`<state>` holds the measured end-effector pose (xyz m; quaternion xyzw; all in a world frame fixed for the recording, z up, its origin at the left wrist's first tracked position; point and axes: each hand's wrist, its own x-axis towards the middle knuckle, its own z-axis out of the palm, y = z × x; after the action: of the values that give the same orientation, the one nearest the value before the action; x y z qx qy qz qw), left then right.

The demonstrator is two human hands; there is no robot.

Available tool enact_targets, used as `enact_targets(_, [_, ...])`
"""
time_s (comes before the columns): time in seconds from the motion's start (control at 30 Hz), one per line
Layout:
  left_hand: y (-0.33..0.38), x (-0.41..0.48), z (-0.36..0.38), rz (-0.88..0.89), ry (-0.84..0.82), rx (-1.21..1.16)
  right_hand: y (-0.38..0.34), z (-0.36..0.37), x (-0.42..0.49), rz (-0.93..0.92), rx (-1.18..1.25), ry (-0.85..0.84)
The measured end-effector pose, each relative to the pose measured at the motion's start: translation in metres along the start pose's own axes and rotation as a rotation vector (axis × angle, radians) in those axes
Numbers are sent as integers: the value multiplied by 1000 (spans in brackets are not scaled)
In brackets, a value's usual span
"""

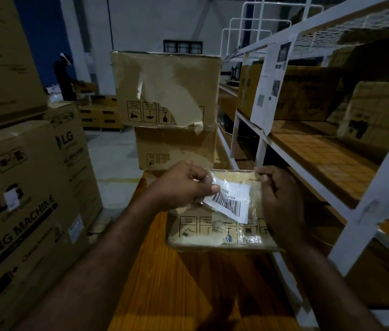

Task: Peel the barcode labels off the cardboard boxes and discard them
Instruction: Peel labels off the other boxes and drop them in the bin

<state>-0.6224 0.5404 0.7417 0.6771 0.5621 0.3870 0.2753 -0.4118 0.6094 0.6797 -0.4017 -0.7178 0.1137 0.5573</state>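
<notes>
A small cardboard box (198, 229) with handling symbols printed on it is held up in front of me, tilted toward the camera. My right hand (281, 204) grips its right side, thumb hooked over the top edge. A white barcode label (231, 203) is partly lifted off the box face. My left hand (184, 187) pinches the label's left end between thumb and fingers. Clear tape still covers the lower right of the box face.
A wooden table top (188, 283) lies under the box. Two stacked cardboard boxes (167, 91) with torn surfaces stand behind it. Large LG boxes (28, 187) rise at left. White shelving (355, 211) with cartons runs along the right. A person (64, 77) stands far back left.
</notes>
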Motion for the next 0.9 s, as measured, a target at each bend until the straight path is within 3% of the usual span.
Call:
enact_targets(0.13, [-1, 1, -19, -67, 74, -451, 4, -5, -2, 49, 14, 27])
enact_targets(0.23, [-3, 6, -13, -8, 190, -418, 2, -6, -2, 32, -32, -2])
enact_targets(0.33, [-5, 21, 1, 44, 413, -493, 2, -1, -4, -59, -126, -47])
enact_targets(0.47, [-10, 42, 22, 68, 600, -258, -2, 7, -15, -151, -411, -189])
enact_targets(0.57, [-18, 52, 35, 10, 676, 196, -10, 13, -34, -372, -712, -360])
enact_targets(0.67, [-31, 57, 41, -73, 759, 366, -13, 27, -63, -565, -761, -542])
enact_targets(0.8, [-35, 60, 54, -76, 736, 354, -9, 33, -51, -435, -824, -498])
enact_targets(0.9, [-31, 60, 59, 13, 708, 396, 6, 14, -36, -111, -772, -339])
